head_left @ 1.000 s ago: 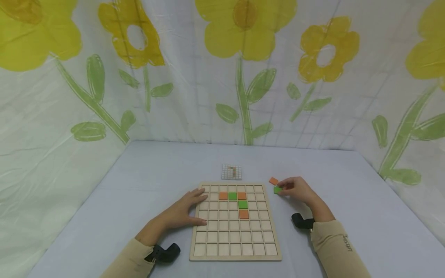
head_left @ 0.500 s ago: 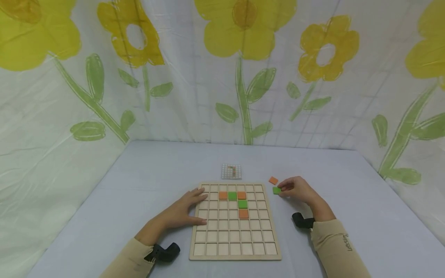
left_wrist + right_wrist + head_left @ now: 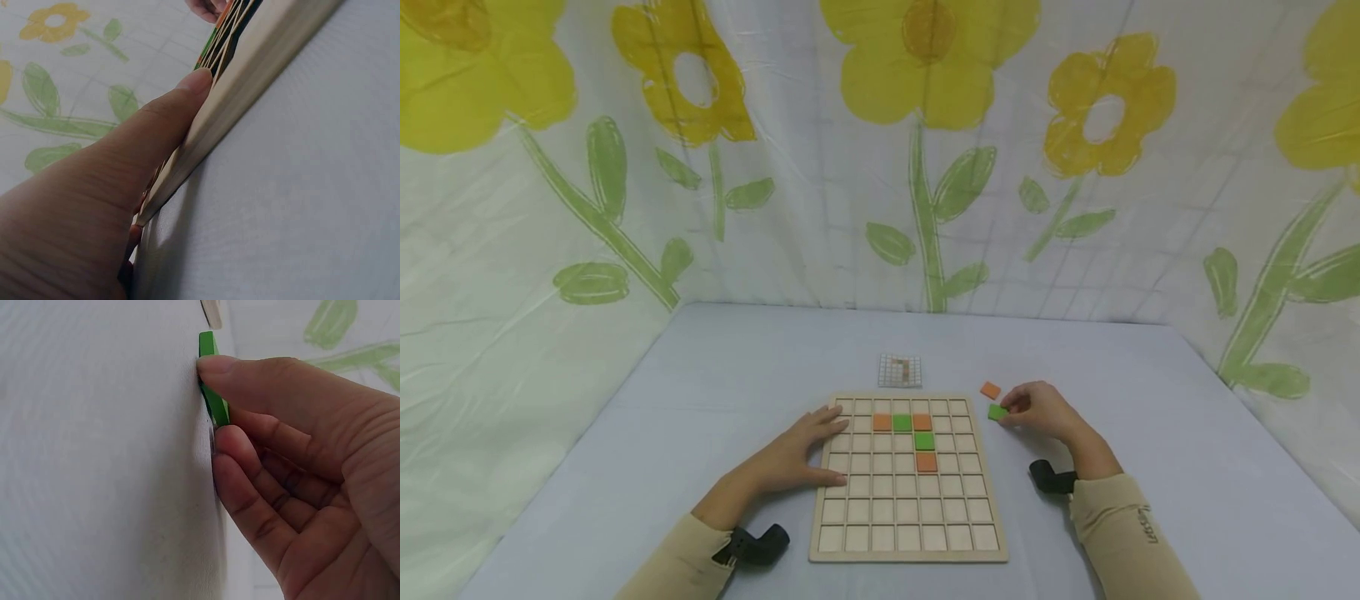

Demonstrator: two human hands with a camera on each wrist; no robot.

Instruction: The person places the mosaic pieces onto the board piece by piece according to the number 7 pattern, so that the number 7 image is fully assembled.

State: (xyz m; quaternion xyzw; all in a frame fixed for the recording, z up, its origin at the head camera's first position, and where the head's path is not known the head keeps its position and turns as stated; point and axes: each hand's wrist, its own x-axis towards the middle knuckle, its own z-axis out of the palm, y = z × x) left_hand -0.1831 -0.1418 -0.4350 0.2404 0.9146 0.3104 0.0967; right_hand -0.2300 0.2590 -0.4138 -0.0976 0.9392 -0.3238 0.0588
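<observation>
My left hand [image 3: 793, 450] rests on the left edge of a wooden grid board [image 3: 907, 557], thumb and fingers spread apart. In the left wrist view its thumb [image 3: 165, 109] lies on the board's raised rim. To the right of the board, my right hand [image 3: 1039, 408] pinches a green square tile [image 3: 996, 412] low over the table. The right wrist view shows the thumb on one face of that green tile [image 3: 215, 403], which stands tilted at the cloth. Orange tiles [image 3: 927, 462] and green tiles [image 3: 924, 441] sit in the board's upper cells.
A loose orange tile [image 3: 990, 390] lies just beyond the pinched one. Behind the board is a small card [image 3: 899, 371] printed with a grid pattern. The table wears a pale cloth [image 3: 700, 367], and a flower-printed curtain [image 3: 805, 208] hangs at its back.
The green tile at my right fingertips has shifted very slightly left and nearer to me. My left hand and the board have stayed in place.
</observation>
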